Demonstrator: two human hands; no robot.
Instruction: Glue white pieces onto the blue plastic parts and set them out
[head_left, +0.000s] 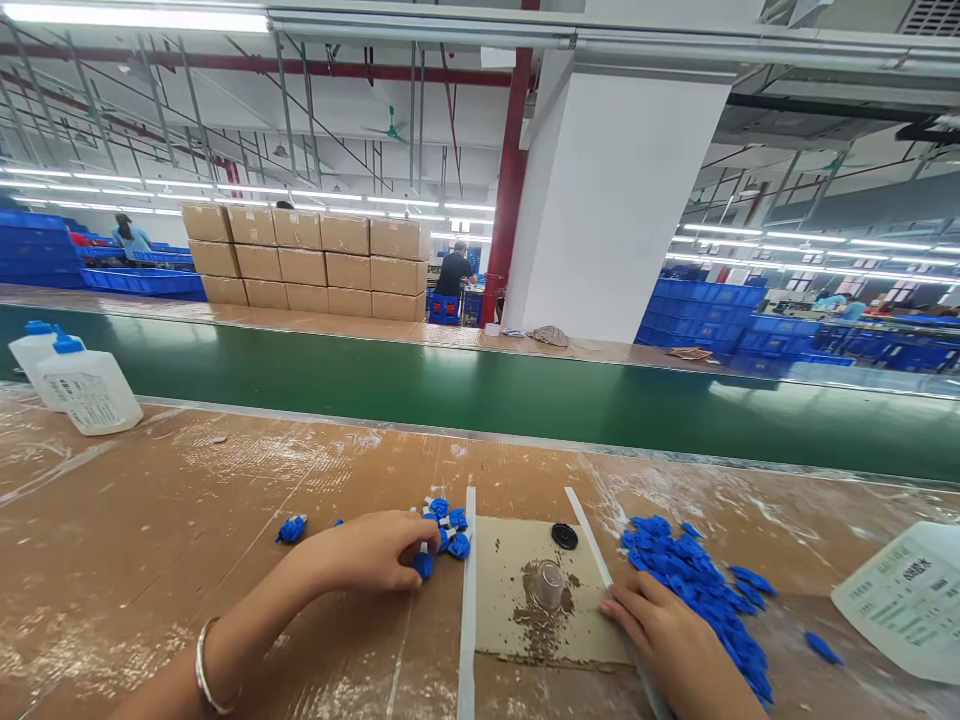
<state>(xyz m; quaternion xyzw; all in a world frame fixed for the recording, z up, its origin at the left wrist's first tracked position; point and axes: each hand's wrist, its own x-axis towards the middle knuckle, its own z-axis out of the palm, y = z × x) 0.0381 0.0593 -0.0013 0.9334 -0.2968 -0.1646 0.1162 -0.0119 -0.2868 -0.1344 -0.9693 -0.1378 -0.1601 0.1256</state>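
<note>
My left hand (382, 550) is curled at the edge of a loose group of small blue pieces with white parts (457, 518). Its thumb and fingertips close around one small blue piece (424, 566). On the right, my right hand (667, 630) rests with fingers stretched over a white strip (589, 535), and I see nothing held in it. Between the hands lies a wet-spotted cardboard sheet (499, 620). On it stand a small clear cup (550, 585) and a round black cap (565, 537). A heap of flat blue pieces (675, 570) lies beside my right hand.
Another white strip (466, 600) edges the sheet's left side. White bottles with blue caps (90, 390) stand at far left, and a labelled white bottle (911, 600) at far right. A green conveyor belt (375, 375) crosses behind the table. Stacked cartons (300, 262) stand beyond it.
</note>
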